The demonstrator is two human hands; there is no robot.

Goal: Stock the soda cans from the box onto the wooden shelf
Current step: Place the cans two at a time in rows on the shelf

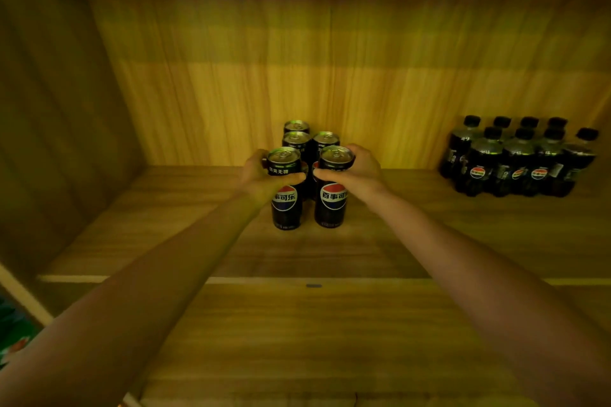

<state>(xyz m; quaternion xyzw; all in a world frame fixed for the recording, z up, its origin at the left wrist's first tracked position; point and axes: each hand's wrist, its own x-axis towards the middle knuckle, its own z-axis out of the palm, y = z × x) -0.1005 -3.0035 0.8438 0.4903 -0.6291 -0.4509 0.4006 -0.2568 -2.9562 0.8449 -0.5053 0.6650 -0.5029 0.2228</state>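
Front cans: left can and right can upright on the wooden shelf, frame centre.
Left hand: fingers wrapped round left can.
Right hand: fingers wrapped round right can.
Behind: three cans.
Right of frame: bottles.

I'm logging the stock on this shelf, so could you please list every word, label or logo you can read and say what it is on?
"功夫无糖": uncertain reading, blurred band near the top of the left front can, held by the left hand.
"百事可": right front can, held by the right hand; the rest curves out of view.
"事可乐": left front can's globe logo.
Small print at both can bases: unreadable.
Bottles: globe logos only, text too blurred.
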